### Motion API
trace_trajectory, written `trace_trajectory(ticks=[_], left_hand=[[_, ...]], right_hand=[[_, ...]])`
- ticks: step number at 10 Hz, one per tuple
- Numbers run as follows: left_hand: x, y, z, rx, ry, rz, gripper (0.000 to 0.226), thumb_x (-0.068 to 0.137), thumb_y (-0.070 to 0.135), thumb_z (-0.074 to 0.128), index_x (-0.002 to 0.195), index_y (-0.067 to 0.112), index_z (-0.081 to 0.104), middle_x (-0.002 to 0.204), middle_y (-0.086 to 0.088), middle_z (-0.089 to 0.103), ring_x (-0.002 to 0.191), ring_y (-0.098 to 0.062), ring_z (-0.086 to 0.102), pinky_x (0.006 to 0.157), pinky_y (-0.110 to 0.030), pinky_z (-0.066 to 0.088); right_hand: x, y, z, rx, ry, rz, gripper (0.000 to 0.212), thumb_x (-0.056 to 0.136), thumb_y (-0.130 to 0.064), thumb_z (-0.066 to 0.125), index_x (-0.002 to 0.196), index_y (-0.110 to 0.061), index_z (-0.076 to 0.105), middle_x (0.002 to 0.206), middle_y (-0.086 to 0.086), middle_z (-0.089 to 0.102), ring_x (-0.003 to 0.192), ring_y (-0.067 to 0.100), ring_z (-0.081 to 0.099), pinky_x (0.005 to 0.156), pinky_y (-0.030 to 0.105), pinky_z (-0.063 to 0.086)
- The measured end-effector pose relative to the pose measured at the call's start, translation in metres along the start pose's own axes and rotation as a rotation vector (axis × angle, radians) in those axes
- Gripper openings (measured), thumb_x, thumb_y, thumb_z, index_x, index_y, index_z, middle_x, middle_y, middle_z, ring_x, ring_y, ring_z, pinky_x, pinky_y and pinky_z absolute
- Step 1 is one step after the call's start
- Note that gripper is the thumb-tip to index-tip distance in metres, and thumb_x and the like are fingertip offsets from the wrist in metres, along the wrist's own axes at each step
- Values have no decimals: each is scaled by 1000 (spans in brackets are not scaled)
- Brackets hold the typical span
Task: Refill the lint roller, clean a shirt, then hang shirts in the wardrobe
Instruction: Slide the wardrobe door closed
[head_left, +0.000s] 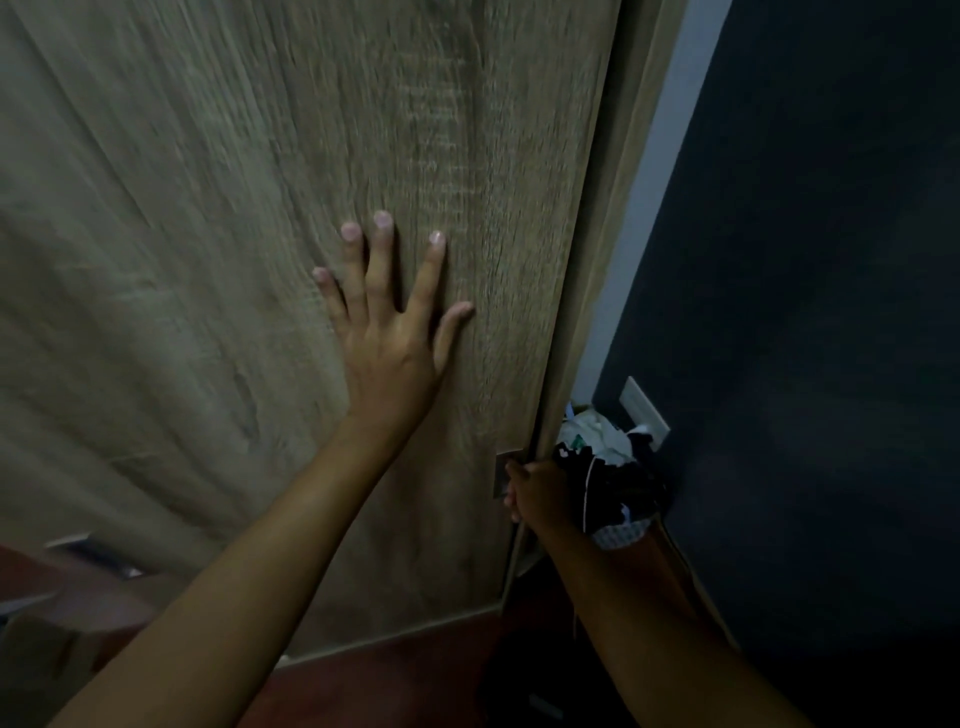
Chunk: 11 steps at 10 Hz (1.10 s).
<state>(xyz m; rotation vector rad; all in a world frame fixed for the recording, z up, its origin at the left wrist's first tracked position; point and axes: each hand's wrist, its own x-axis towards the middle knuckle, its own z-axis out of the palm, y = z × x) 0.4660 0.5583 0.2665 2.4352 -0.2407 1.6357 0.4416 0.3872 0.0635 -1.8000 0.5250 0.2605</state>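
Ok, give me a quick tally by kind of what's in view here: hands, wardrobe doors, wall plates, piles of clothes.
Hands: 2, left hand flat on the door, right hand at its edge
Wardrobe door: 1
Wall plate: 1
Pile of clothes: 1
Total: 5

Dim and murky throughout; motion-smeared grain on the wardrobe door (234, 234), darkest right of it, edges bowed by wide-angle distortion.
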Motion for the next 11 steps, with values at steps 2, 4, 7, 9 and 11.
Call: trace_trajectory(ticks=[2, 4, 7, 9, 11], left_hand=[[-2, 11, 6, -6, 23, -15, 62, 98, 45, 64, 149, 17, 42, 155, -22, 26, 155, -26, -1, 117, -64, 11], [-2, 12, 6, -12, 13, -13, 63, 98, 45, 64, 149, 18, 40, 155, -22, 25, 155, -25, -5, 116, -67, 14], [-3, 3, 5, -12, 14, 30, 67, 97, 48, 64, 150, 17, 39, 152, -27, 41, 155, -21, -9, 119, -61, 9], [0, 39, -14, -144, -172, 36, 59, 99, 48, 59, 143, 10, 53, 160, -23, 31, 152, -40, 16, 117, -69, 6], [60, 115, -32, -501, -363, 371, 49, 100, 44, 52, 134, 8, 58, 150, -16, 49, 149, -32, 32, 119, -60, 21]], right_hand=[[6, 3, -8, -51, 19, -15, 38, 99, -37, 57, 83, -2, 64, 74, 14, 68, 50, 18, 63, 41, 24, 48], [8, 2, -12, -214, 14, -99, 40, 100, -39, 54, 76, -8, 66, 76, 13, 72, 60, 24, 70, 54, 38, 60], [-4, -19, -28, -236, -163, 17, 42, 103, -35, 50, 78, -3, 61, 63, 8, 65, 32, 10, 55, 34, 17, 37], [-22, -39, -111, -353, -110, -82, 37, 97, -36, 56, 71, -11, 64, 62, 6, 70, 47, 20, 64, 43, 22, 43], [-93, -91, -225, -530, 255, -254, 33, 96, -33, 61, 80, -5, 68, 84, 11, 69, 85, 31, 68, 79, 38, 54]])
